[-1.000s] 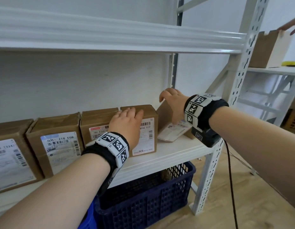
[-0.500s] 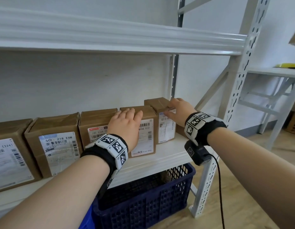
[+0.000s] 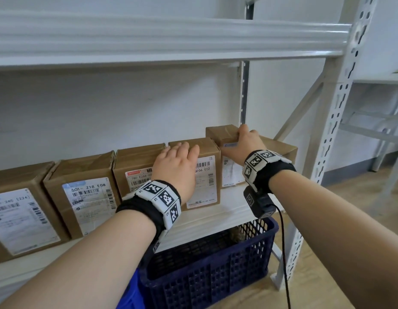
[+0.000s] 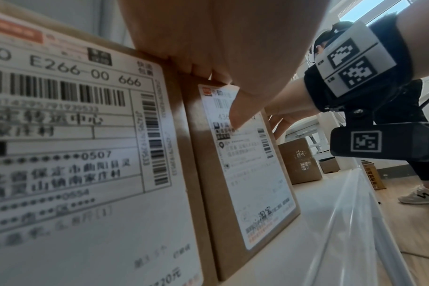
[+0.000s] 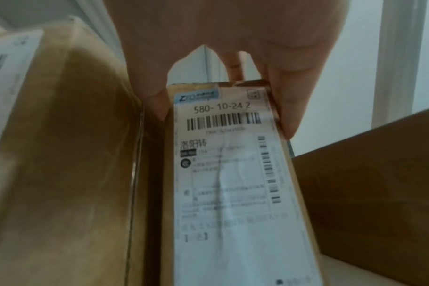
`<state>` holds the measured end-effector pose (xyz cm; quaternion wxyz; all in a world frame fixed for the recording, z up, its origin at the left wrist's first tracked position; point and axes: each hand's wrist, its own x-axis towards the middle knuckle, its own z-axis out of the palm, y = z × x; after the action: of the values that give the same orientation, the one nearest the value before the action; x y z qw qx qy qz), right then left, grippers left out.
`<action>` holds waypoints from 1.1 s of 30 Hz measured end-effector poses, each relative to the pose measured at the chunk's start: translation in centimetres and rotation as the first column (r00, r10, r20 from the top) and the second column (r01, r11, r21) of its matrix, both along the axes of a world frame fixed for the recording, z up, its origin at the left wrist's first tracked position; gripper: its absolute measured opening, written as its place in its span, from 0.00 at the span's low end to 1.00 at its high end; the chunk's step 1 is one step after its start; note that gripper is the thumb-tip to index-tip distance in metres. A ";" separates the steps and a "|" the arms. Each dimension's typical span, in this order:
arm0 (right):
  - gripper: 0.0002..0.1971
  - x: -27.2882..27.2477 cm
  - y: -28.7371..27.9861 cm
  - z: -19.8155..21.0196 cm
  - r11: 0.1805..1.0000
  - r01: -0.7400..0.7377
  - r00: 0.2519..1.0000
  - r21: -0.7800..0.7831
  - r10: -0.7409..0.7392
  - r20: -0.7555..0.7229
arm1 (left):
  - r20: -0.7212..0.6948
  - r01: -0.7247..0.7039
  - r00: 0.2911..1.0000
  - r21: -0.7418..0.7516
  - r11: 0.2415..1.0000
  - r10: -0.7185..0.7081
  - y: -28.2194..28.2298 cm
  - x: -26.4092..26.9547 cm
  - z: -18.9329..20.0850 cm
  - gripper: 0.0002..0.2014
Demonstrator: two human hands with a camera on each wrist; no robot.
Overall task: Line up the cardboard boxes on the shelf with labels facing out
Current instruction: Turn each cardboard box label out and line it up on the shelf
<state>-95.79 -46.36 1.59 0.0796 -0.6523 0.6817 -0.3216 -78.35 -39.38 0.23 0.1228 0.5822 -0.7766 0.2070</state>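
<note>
Several cardboard boxes stand in a row on the white shelf (image 3: 215, 219), white labels facing out. My left hand (image 3: 175, 166) lies flat across the tops of the 780 E266 box (image 3: 135, 161) and the box to its right (image 3: 207, 181), thumb (image 4: 238, 112) hanging over that box's label (image 4: 252, 174). My right hand (image 3: 244, 146) grips the narrow box (image 3: 222, 134) at the row's right end. The thumb (image 5: 157, 104) is on its left side and the fingers (image 5: 287, 120) on its right. Its 580-10-24 label (image 5: 233, 174) faces out. It stands a little further back than its neighbour (image 5: 74, 154).
A plain brown box (image 3: 280, 148) sits behind my right wrist at the shelf's right end, no label showing. An upper shelf (image 3: 171, 39) hangs close overhead. The perforated upright (image 3: 334, 121) bounds the right side. A dark blue crate (image 3: 215, 264) stands below.
The right hand tipped the narrow box from leaning with its label upward to standing upright beside the row, then shifted its grip to the top. The left hand stayed put.
</note>
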 end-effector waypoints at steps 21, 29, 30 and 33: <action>0.28 -1.3 3.1 0.5 0.992 -0.097 0.994 -0.086 0.102 0.046 | 0.014 -0.044 0.999 -0.058 0.997 0.045 -0.2 -0.4 -0.5 0.31; 0.33 0.1 2.0 0.9 0.997 -0.028 0.994 -0.067 0.035 0.106 | 0.016 -0.038 0.999 -0.063 0.997 0.039 -0.3 -0.2 -0.6 0.31; 0.32 0.0 2.0 0.8 0.997 -0.035 0.993 -0.065 0.043 0.114 | 0.016 -0.038 0.999 -0.066 0.997 0.039 -0.3 -0.2 -0.6 0.31; 0.30 -0.4 2.5 0.7 0.997 -0.048 0.994 -0.057 0.053 0.097 | 0.018 -0.037 0.999 -0.077 0.996 0.038 -0.3 -0.2 -0.6 0.31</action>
<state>-96.20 -43.88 2.25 0.1033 -0.6547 0.6512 -0.3696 -78.56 -39.67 -0.40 0.1337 0.5895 -0.7582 0.2443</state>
